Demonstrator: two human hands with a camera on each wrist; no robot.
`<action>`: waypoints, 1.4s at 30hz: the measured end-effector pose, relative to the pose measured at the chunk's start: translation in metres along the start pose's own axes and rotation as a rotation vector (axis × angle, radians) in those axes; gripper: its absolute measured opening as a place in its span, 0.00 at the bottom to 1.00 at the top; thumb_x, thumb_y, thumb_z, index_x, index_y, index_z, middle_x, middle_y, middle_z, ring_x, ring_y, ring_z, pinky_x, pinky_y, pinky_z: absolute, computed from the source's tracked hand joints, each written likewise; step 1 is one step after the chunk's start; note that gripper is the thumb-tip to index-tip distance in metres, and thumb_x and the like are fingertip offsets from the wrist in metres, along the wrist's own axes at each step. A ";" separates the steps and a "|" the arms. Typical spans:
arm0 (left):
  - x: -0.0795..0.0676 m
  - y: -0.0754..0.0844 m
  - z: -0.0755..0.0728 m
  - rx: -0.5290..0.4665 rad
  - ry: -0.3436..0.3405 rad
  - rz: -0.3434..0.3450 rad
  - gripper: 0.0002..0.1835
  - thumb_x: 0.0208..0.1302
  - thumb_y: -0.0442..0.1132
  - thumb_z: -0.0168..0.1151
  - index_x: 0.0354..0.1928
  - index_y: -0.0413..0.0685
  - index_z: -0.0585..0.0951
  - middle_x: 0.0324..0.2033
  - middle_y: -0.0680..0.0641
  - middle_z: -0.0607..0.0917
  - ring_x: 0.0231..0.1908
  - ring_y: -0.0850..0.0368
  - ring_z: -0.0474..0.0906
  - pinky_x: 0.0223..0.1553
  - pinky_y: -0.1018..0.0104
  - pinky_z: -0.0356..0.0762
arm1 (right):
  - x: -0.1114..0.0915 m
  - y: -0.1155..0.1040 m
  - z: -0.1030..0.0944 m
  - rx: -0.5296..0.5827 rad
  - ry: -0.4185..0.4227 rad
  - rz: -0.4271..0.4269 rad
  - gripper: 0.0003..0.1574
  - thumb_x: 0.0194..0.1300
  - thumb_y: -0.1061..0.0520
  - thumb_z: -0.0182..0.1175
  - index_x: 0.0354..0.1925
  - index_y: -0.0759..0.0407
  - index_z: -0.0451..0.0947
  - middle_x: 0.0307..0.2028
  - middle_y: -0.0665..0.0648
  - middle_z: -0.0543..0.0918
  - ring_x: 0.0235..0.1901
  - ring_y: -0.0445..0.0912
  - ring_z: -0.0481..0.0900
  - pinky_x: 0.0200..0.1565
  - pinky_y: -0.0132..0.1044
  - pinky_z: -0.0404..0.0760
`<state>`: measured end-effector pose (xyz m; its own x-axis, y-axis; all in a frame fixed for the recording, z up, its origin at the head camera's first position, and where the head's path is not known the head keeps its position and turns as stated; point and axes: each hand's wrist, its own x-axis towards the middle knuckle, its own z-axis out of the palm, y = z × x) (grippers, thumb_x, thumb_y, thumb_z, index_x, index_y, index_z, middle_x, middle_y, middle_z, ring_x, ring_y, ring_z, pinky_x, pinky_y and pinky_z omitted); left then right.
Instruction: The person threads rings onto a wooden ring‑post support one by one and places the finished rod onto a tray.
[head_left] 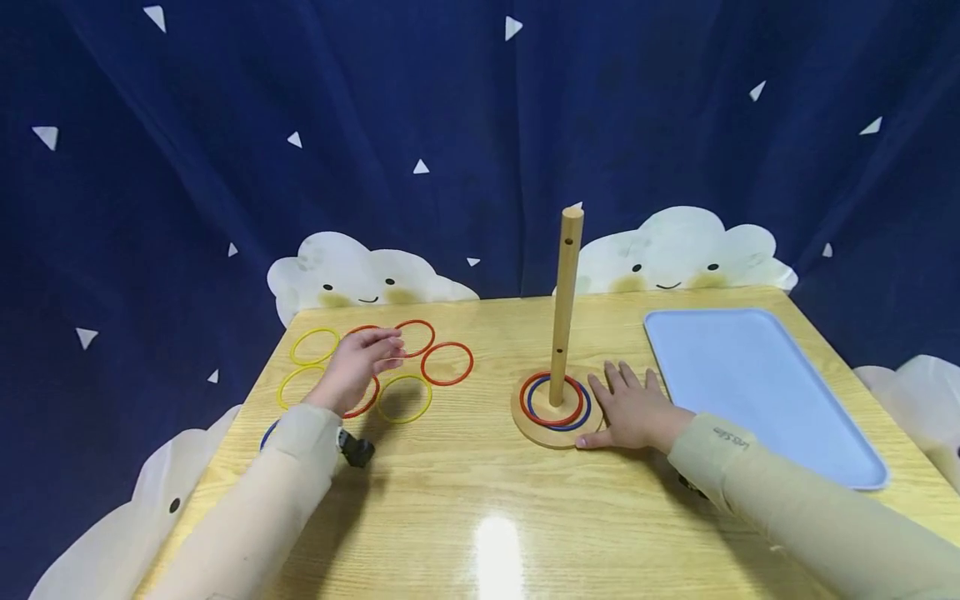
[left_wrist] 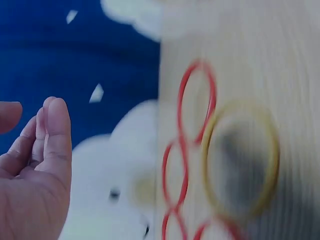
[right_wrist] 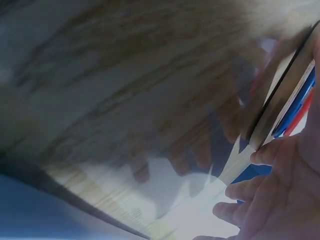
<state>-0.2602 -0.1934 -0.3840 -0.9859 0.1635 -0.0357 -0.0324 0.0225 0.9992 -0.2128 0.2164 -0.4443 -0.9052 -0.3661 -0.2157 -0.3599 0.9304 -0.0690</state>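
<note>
My left hand hovers over loose rings at the table's left, fingers loosely extended and holding nothing. A red ring is partly hidden beneath it. Close by lie a yellow ring, another red ring and further red and yellow ones. In the left wrist view the palm faces inward, away from the yellow ring. With fingers spread, my right hand touches the right edge of a round wooden base. An upright peg rises from that base, encircled by a red ring and a blue ring.
A light blue tray lies at the right, beside my right forearm. Part of a blue ring shows beside the left sleeve. Behind the wooden table hangs a dark blue curtain with cloud shapes.
</note>
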 end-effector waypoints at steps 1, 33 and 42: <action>-0.003 0.002 -0.012 -0.001 0.012 0.010 0.18 0.79 0.30 0.51 0.62 0.20 0.69 0.40 0.50 0.82 0.41 0.61 0.82 0.47 0.70 0.84 | 0.000 0.000 -0.001 0.000 0.003 -0.001 0.74 0.56 0.14 0.58 0.78 0.65 0.58 0.76 0.78 0.53 0.74 0.74 0.50 0.66 0.79 0.53; -0.107 -0.075 -0.203 -0.032 0.418 -0.299 0.14 0.80 0.31 0.48 0.37 0.53 0.79 0.30 0.61 0.81 0.34 0.70 0.79 0.42 0.77 0.80 | -0.001 0.001 -0.003 0.023 0.008 -0.029 0.73 0.56 0.16 0.61 0.76 0.68 0.60 0.74 0.79 0.56 0.73 0.76 0.52 0.65 0.79 0.55; -0.104 -0.088 -0.204 0.152 0.299 -0.280 0.14 0.79 0.28 0.48 0.56 0.21 0.70 0.32 0.60 0.81 0.34 0.72 0.80 0.43 0.77 0.82 | 0.000 0.002 -0.007 0.006 0.013 -0.023 0.73 0.56 0.16 0.61 0.76 0.68 0.60 0.74 0.78 0.56 0.73 0.75 0.53 0.65 0.78 0.56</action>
<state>-0.1888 -0.4140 -0.4647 -0.9474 -0.1621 -0.2759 -0.3027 0.1744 0.9370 -0.2146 0.2178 -0.4378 -0.8995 -0.3880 -0.2011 -0.3797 0.9217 -0.0797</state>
